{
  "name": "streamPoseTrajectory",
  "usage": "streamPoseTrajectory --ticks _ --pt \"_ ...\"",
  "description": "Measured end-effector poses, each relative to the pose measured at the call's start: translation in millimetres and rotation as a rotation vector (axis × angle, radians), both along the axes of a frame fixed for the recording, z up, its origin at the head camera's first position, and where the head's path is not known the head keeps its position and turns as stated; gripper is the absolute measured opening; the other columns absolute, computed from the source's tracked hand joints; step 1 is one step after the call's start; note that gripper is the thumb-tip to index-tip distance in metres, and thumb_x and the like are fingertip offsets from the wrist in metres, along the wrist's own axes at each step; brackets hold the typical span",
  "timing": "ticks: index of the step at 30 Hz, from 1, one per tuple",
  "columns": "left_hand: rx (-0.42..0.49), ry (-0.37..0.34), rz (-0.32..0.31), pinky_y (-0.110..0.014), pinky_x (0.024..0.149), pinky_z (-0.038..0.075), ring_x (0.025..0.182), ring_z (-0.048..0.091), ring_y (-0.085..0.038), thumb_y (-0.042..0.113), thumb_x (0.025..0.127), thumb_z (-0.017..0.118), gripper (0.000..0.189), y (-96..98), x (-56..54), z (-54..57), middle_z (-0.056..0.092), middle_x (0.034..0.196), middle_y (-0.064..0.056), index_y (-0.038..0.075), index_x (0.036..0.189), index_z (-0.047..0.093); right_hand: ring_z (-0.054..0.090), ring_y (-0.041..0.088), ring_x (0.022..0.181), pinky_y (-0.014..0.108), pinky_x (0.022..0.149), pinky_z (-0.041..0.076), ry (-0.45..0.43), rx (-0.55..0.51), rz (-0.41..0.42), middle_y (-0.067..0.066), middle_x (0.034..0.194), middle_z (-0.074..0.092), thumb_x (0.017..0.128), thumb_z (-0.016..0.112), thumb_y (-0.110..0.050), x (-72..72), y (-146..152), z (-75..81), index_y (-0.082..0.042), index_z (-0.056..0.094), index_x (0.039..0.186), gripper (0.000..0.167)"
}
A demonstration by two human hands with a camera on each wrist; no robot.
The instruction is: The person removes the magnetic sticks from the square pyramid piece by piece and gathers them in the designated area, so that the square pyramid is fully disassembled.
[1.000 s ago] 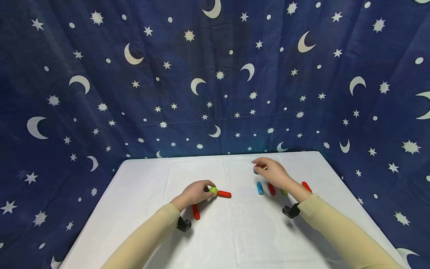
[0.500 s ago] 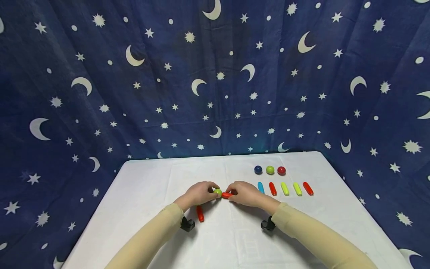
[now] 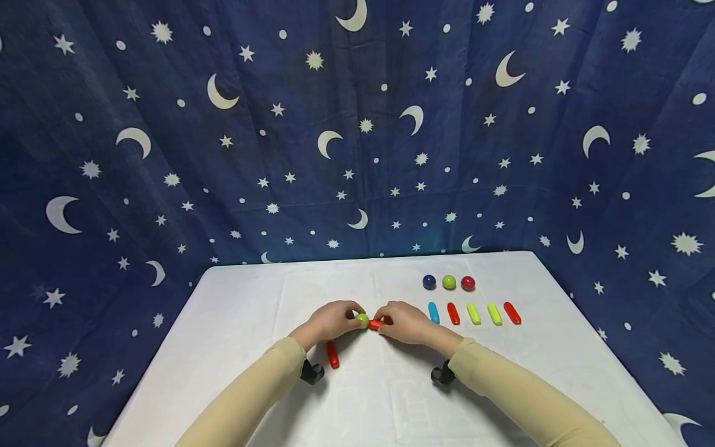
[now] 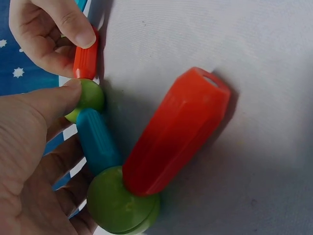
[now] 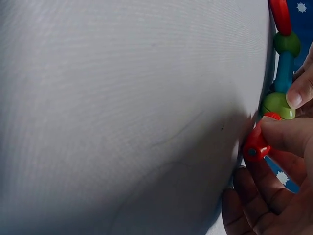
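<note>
Pinching a glossy green ball [image 4: 92, 94] with the left hand [image 3: 331, 319] and, end-on against it, a ribbed red rod [image 4: 86, 61] with the right hand [image 3: 409, 323].

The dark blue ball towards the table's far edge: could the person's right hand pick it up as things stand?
Probably yes, once it lets go: the right hand pinches a red rod, but nothing visible stands between it and the dark blue ball beyond.
</note>
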State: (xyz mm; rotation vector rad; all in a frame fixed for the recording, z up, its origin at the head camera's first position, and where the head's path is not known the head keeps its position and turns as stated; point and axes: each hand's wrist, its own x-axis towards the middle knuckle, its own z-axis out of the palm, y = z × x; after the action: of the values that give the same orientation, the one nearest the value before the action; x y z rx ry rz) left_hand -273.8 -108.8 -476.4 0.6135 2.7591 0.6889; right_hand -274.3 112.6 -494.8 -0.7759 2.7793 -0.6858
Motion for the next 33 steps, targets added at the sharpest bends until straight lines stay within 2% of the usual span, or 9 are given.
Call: streamPoseTrajectory --ticks 10,13,17,25,29,33 --pt "-0.002 0.014 0.005 -0.036 0.078 0.048 0.079 0.056 -0.013 0.033 0.095 0.074 0.027 0.9 -0.5 -2.3 0.065 0.091 0.004 0.018 0.117 0.073 0.054 0.013 0.087 0.038 0.083 0.046 -0.038 -0.007 0.048 -0.009 0.093 0.06 0.096 0.073 -0.02 -1.1 8.7 0.7 -0.021 0.073 0.108 0.013" --pt "0.005 0.016 0.007 -0.035 0.077 0.048 0.079 0.057 -0.013 0.032 0.094 0.074 0.026 0.5 -0.4 -2.9 0.064 0.09 0.004 0.018 0.116 0.073 0.055 0.013 0.083 0.036 0.079 0.047 -0.071 -0.067 0.04 -0.008 0.09 0.061 0.097 0.071 -0.019 -0.3 14.8 5.3 -0.021 0.072 0.109 0.013" --pt "0.011 0.014 0.009 -0.035 0.077 0.047 0.08 0.057 -0.013 0.032 0.094 0.074 0.026 0.7 -0.1 -3.8 0.064 0.091 0.004 0.018 0.115 0.073 0.057 0.014 0.078 0.035 0.073 0.047 -0.119 -0.181 0.012 -0.006 0.089 0.063 0.098 0.068 -0.017 0.0 29.5 18.8 -0.018 0.069 0.113 0.015" --pt "0.004 0.007 0.023 -0.038 0.081 0.048 0.083 0.057 -0.015 0.034 0.095 0.073 0.026 0.4 0.9 -5.6 0.065 0.095 0.003 0.019 0.117 0.073 0.063 0.027 0.094 0.038 0.081 0.05 -0.182 -0.344 -0.086 0.001 0.102 0.068 0.101 0.065 -0.021 -11.1 85.3 44.0 -0.009 0.064 0.126 0.028" --pt "0.006 0.009 0.021 -0.038 0.082 0.048 0.083 0.057 -0.015 0.033 0.095 0.073 0.026 0.1 1.1 -4.7 0.065 0.096 0.002 0.019 0.117 0.073 0.06 0.035 0.101 0.045 0.085 0.05 -0.232 -0.39 -0.192 0.006 0.107 0.067 0.101 0.066 -0.024 -14.6 123.4 54.3 -0.009 0.062 0.133 0.036" --pt "0.009 0.005 0.024 -0.038 0.082 0.048 0.083 0.057 -0.015 0.033 0.095 0.074 0.026 -0.3 1.4 -3.3 0.066 0.096 0.003 0.02 0.117 0.073 0.058 0.04 0.107 0.043 0.084 0.051 -0.236 -0.388 -0.291 0.011 0.113 0.067 0.101 0.067 -0.028 -16.4 164.0 62.2 -0.006 0.058 0.138 0.045"
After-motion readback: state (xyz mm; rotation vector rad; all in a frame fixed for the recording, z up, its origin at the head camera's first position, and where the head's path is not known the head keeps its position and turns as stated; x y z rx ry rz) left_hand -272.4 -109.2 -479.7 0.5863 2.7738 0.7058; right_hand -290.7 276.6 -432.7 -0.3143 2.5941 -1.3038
